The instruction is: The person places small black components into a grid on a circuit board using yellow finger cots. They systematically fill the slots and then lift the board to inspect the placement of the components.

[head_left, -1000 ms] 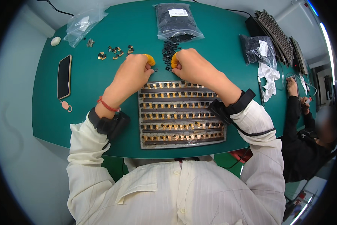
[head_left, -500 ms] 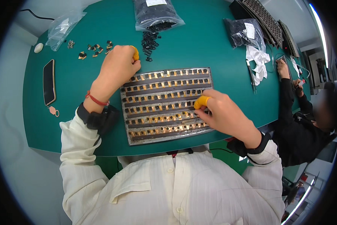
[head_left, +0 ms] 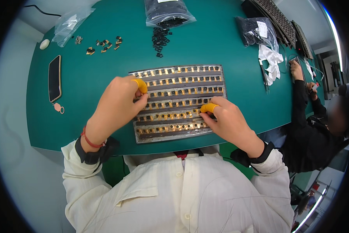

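Left hand (head_left: 118,99) has moved down the grey metal tray (head_left: 162,134); whether fingers on it or the right hand (head_left: 232,119) pinch, I cannot tell. Black square pieces (head_left: 179,92) line rows; loose black pieces (head_left: 160,37) remain

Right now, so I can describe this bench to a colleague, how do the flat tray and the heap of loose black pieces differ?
The tray holds its pieces in straight rows; the heap of loose black pieces lies scattered. The tray's rows show gold with the black, while the heap looks all black. The left hand and right hand are at the tray; neither is at the heap. Both rest on the green table.
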Available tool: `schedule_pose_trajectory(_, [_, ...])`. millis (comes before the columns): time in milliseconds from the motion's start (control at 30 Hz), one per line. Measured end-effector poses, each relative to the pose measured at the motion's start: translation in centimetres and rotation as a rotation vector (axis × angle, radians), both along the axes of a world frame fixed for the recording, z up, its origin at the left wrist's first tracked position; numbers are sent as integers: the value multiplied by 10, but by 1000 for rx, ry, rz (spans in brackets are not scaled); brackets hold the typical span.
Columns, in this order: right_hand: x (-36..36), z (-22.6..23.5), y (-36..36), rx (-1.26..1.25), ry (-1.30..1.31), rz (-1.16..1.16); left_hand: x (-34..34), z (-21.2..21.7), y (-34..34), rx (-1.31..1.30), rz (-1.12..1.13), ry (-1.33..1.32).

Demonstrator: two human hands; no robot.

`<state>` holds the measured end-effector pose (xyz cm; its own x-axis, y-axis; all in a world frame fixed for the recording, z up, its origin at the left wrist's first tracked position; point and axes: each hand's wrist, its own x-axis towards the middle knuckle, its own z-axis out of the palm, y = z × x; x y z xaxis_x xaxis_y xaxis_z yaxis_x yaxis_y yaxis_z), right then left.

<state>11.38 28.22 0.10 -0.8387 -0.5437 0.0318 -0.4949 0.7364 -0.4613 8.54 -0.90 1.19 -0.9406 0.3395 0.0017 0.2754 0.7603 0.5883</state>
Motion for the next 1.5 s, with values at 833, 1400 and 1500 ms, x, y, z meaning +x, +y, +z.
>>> schedule_pose_trajectory(833, [-92, 44, -40, 8, -140, 107, 64, -13, 22, -336, -332, 184])
schedule_pose_trajectory(1400, [-158, -4, -96, 68, -86, 53, 18, 11, 12, -179, -355, -62])
schedule_pose_trajectory(1500, [-162, -3, -86, -16, -43, 59, -23, 15, 10, 18, -161, -81])
